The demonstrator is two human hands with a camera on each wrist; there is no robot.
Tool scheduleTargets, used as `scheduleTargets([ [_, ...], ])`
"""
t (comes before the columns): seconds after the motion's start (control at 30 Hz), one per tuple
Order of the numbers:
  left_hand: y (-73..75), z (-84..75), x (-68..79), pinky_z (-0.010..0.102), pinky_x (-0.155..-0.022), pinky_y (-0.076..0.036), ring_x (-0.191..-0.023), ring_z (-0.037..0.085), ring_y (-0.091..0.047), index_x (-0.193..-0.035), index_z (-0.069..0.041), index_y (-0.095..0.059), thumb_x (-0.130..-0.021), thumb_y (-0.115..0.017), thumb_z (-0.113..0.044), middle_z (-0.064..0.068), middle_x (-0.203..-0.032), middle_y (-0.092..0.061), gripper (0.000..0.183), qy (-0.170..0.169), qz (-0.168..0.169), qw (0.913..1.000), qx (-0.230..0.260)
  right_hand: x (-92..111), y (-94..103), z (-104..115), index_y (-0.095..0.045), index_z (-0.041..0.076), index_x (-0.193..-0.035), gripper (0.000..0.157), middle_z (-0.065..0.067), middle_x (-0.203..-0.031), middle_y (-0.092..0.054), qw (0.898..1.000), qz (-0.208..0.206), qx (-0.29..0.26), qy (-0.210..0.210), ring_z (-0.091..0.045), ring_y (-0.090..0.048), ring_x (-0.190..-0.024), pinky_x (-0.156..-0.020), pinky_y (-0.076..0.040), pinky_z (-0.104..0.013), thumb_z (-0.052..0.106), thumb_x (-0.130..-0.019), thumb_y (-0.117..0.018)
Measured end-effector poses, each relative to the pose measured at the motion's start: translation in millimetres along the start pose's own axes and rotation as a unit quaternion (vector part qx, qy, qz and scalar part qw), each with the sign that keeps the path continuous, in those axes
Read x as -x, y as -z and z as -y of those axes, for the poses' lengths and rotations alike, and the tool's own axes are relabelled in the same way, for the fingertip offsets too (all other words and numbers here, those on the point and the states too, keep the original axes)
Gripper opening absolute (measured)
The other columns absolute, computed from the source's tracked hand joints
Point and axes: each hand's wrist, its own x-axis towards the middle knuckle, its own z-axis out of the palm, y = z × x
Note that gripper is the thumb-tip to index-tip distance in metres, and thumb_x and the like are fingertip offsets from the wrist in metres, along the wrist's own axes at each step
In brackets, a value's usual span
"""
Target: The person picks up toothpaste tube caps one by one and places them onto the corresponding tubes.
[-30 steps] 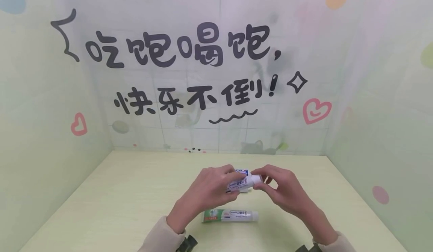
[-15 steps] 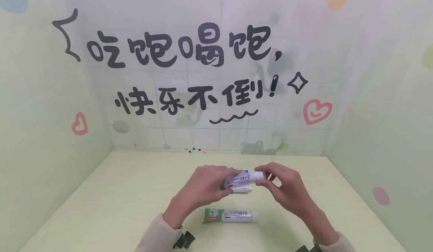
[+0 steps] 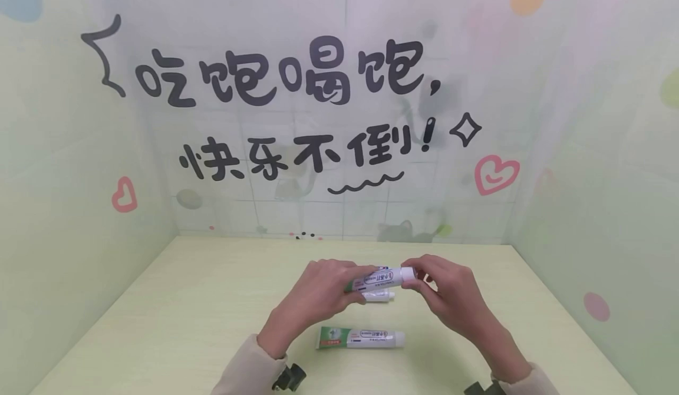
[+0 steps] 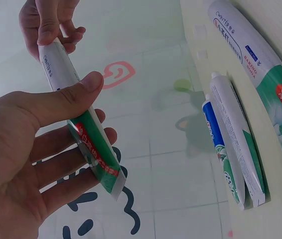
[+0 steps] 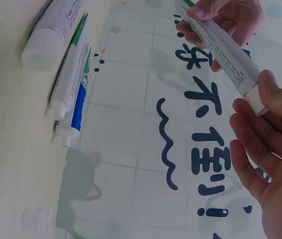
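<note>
My left hand holds a white and green toothpaste tube above the table, thumb on one face and fingers behind it. At its right end, the thumb and fingertips of my right hand pinch the white cap. A matching large toothpaste tube lies on the table nearer the body, its cap to the right. Beyond it lie two slimmer tubes side by side, one white and green, the other blue, white and green. In the head view the held tube and left hand partly cover them.
The pale wooden table is enclosed by a printed back wall and two side walls. Small whitish pieces lie on the tabletop to the right of the slim tubes.
Both hands have shifted slightly right with the held tube, and the left hand's fingers have moved back along it, baring more of the label. The tubes on the table stay in place.
</note>
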Motion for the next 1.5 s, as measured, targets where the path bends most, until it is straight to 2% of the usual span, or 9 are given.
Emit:
scheduleTargets([
  [0.23, -4.3, 2.9, -3.1, 0.017, -0.055, -0.040, -0.069, 0.002, -0.058, -0.129, -0.037, -0.060, -0.075, -0.079, -0.036, -0.010, -0.102, -0.073, 0.058, -0.001, -0.008, 0.9999, 0.009, -2, 1.7, 2, -0.067, 0.017, -0.099, 0.021, 0.014, -0.081, -0.061, 0.999, 0.016, 0.016, -0.023, 0.002, -0.055, -0.070, -0.063, -0.049, -0.013, 0.024, -0.081, -0.075],
  [0.43, -3.5, 12.7, -5.6, 0.022, -0.072, -0.050, -0.084, 0.002, -0.062, -0.128, -0.025, -0.061, -0.076, -0.080, -0.029, -0.009, -0.110, -0.070, 0.056, 0.014, -0.033, 0.9970, 0.069, -10, 1.4, 3, -0.067, 0.016, -0.102, 0.023, 0.014, -0.083, -0.063, 0.999, 0.009, -0.002, -0.037, 0.002, -0.056, -0.071, -0.061, -0.050, -0.014, 0.021, -0.081, -0.075],
  [0.53, -0.5, 17.5, -5.7, 0.021, -0.072, -0.050, -0.081, 0.000, -0.059, -0.128, -0.022, -0.060, -0.078, -0.079, -0.023, -0.010, -0.108, -0.069, 0.054, 0.014, -0.040, 0.9944, 0.096, -15, 0.9, 3, -0.067, 0.015, -0.103, 0.024, 0.013, -0.083, -0.064, 0.999, 0.013, -0.014, -0.049, 0.002, -0.056, -0.071, -0.060, -0.050, -0.014, 0.019, -0.081, -0.076],
  [0.7, -1.0, 23.5, -4.8, 0.017, -0.066, -0.048, -0.080, 0.001, -0.057, -0.129, -0.024, -0.055, -0.077, -0.075, -0.015, -0.013, -0.101, -0.063, 0.056, 0.030, -0.043, 0.9898, 0.133, -19, 4.2, 4, -0.066, 0.017, -0.103, 0.022, 0.014, -0.083, -0.064, 0.992, 0.059, -0.048, -0.098, 0.001, -0.056, -0.072, -0.061, -0.050, -0.016, 0.020, -0.082, -0.075],
  [0.83, -6.8, 27.5, -4.8, 0.017, -0.066, -0.048, -0.080, 0.003, -0.057, -0.121, -0.023, -0.058, -0.075, -0.075, -0.014, -0.011, -0.098, -0.062, 0.050, 0.039, -0.038, 0.9875, 0.148, -21, 7.1, 1, -0.066, 0.019, -0.101, 0.020, 0.015, -0.083, -0.065, 0.980, 0.119, -0.071, -0.145, 0.000, -0.059, -0.074, -0.062, -0.051, -0.019, 0.022, -0.083, -0.074],
  [1.0, -15.6, 33.9, -4.2, 0.019, -0.066, -0.045, -0.077, 0.006, -0.054, -0.112, -0.022, -0.063, -0.075, -0.076, -0.017, -0.011, -0.097, -0.064, 0.040, 0.047, -0.005, 0.9913, 0.123, -20, 1.5, -7, -0.067, 0.019, -0.101, 0.017, 0.012, -0.084, -0.066, 0.958, 0.198, -0.091, -0.186, -0.002, -0.060, -0.075, -0.065, -0.052, -0.020, 0.018, -0.085, -0.071],
  [1.17, -29.1, 40.7, -3.5, 0.023, -0.064, -0.041, -0.074, 0.006, -0.052, -0.110, -0.026, -0.067, -0.078, -0.076, -0.027, -0.013, -0.093, -0.066, 0.034, 0.045, 0.040, 0.9961, 0.064, -10, -13.8, -18, -0.069, 0.016, -0.101, 0.017, 0.009, -0.084, -0.067, 0.948, 0.235, -0.083, -0.195, -0.005, -0.062, -0.077, -0.065, -0.051, -0.021, 0.014, -0.084, -0.069],
  [1.37, -48.6, 45.8, -2.5, 0.024, -0.065, -0.045, -0.080, 0.005, -0.057, -0.112, -0.029, -0.069, -0.080, -0.076, -0.027, -0.012, -0.102, -0.070, 0.033, 0.035, 0.104, 0.9925, 0.054, 3, -35.9, -30, -0.072, 0.016, -0.095, 0.018, 0.011, -0.082, -0.066, 0.925, 0.290, -0.068, -0.236, -0.009, -0.060, -0.076, -0.066, -0.046, -0.023, 0.017, -0.078, -0.075],
  [1.5, -59.1, 45.1, -1.3, 0.025, -0.070, -0.047, -0.084, 0.005, -0.057, -0.111, -0.029, -0.070, -0.078, -0.077, -0.023, -0.012, -0.104, -0.070, 0.034, 0.035, 0.130, 0.9890, 0.060, 10, -45.5, -36, -0.073, 0.015, -0.093, 0.018, 0.010, -0.080, -0.066, 0.918, 0.312, -0.069, -0.235, -0.006, -0.058, -0.074, -0.067, -0.047, -0.024, 0.018, -0.076, -0.076],
])
